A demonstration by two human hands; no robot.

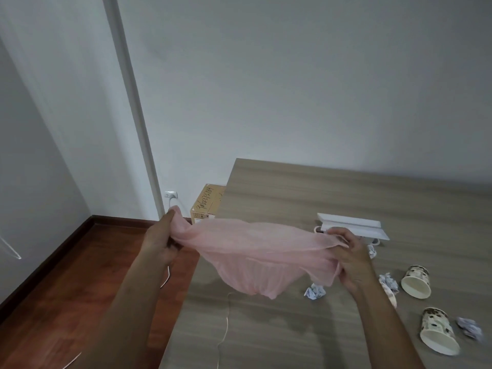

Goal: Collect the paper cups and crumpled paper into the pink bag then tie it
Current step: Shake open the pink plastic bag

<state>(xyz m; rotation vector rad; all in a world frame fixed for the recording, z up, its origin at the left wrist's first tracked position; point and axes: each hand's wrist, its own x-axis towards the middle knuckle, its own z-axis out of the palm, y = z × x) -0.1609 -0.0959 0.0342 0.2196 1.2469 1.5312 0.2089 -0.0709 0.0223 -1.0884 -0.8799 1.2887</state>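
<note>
Bare wooden table (279,187) is lying open along its far side and near-left part. At the right, two tipped paper cups (415,282) (438,332) and crumpled paper balls (315,291) (470,328) are crowding the surface. A white power strip (354,226) (partly hidden) is blocking the middle. A thin cord (226,323) is trailing across the near edge.

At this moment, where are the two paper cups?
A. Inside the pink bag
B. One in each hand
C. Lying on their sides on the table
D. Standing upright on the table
C: both cups lie tipped over on the table, mouths toward the camera, while the left hand and right hand hold the bag stretched between them.
</note>
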